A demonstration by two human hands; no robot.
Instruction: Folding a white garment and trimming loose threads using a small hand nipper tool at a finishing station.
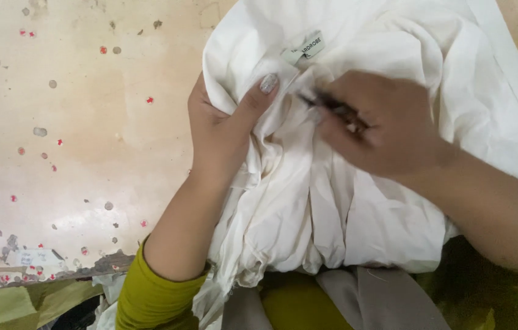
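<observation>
Bunching the white cloth (332, 201) in my left hand (219, 131), just below its small pale rectangular label (303, 49), my blurred right hand (387, 128) pinches a dark tool (332, 107) above the speckled beige table (82, 153).

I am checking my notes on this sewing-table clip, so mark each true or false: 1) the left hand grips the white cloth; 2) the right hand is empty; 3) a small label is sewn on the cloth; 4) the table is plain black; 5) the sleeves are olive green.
1) True: the left hand bunches the white cloth, thumb on top.
2) False: the right hand holds a small dark tool, blurred, against the cloth.
3) True: a small label sits near the cloth's upper edge.
4) False: the table is beige with red and grey specks.
5) True: the left sleeve is olive green.
</observation>
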